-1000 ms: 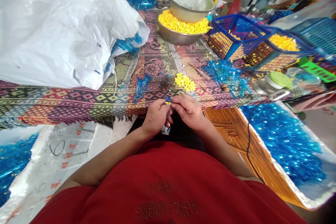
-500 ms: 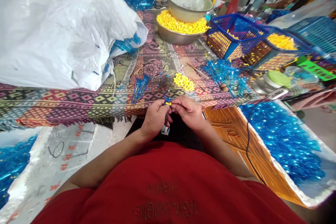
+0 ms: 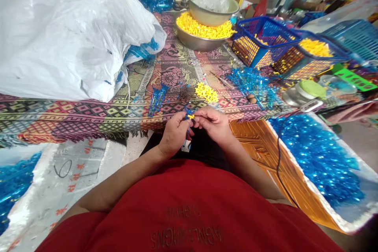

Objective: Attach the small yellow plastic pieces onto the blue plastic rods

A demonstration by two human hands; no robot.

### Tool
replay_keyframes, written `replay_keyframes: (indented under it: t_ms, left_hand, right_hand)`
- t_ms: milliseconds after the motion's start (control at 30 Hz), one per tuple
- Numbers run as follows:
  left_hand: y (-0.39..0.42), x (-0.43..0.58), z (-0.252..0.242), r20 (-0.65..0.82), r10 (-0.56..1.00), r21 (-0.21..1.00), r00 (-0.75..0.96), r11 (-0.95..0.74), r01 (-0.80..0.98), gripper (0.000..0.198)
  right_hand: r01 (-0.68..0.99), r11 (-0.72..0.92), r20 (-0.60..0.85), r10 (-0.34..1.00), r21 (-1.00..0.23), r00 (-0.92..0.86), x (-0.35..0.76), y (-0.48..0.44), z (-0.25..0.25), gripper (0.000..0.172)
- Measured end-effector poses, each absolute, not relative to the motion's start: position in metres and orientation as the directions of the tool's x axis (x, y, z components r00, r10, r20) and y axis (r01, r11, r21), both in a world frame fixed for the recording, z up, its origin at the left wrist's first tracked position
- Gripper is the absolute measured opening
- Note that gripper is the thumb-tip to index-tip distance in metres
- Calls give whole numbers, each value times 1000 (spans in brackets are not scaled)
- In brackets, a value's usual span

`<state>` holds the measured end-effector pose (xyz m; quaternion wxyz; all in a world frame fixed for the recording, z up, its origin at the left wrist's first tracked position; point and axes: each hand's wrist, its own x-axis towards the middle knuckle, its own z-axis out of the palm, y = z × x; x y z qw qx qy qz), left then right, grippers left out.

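Observation:
My left hand [image 3: 175,133] is closed around a small blue plastic piece [image 3: 189,113] at the table's front edge. A small yellow plastic part [image 3: 191,117] sits against that blue piece, between my two hands. My right hand [image 3: 215,125] is closed in a pinch beside the yellow part; whatever lies between its fingertips is too small to make out. Just beyond my hands are a pile of yellow parts [image 3: 206,92], a scatter of tiny dark pieces [image 3: 185,93] and some long clear-blue pieces [image 3: 157,99].
A big white bag [image 3: 65,39] covers the table's left. Farther back stand a metal bowl [image 3: 203,43] of yellow parts and a blue basket [image 3: 251,53]. At right lie blue pieces [image 3: 251,82] and a jar [image 3: 298,94]. A box of blue parts [image 3: 321,165] stands below.
The yellow part between my hands has tilted and shows more. My right hand has shifted slightly right. My left hand has stayed nearly in place.

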<state>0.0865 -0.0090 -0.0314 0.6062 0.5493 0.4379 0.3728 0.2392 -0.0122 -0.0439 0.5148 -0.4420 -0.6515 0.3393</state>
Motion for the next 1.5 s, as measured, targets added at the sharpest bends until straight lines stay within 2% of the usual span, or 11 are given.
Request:
replay_keyframes:
  t_ms: [333, 467, 733, 967, 1300, 1500]
  left_hand:
    - [-8, 87, -34, -38, 927, 996, 374, 64, -57, 14]
    - [-8, 88, -31, -30, 924, 994, 381, 66, -82, 14]
    - [-10, 90, -24, -66, 942, 998, 330, 68, 6, 7]
    - [-9, 88, -23, -70, 937, 997, 341, 72, 7, 8]
    - [-7, 88, -25, -105, 938, 994, 330, 102, 26, 6]
    - [-6, 87, -25, -113, 943, 993, 314, 114, 14, 6]
  right_hand:
    - [143, 350, 348, 937, -926, -36, 238, -12, -46, 9]
    - [186, 361, 362, 932, -914, -31, 238, -14, -46, 9]
    - [492, 556, 569, 810, -669, -143, 238, -14, -41, 11]
    - [521, 518, 550, 828, -679, -108, 236, -16, -38, 11]
    - [608, 628, 638, 730, -486, -244, 237, -12, -40, 21]
    - [643, 593, 640, 741, -485, -201, 233, -14, -39, 19]
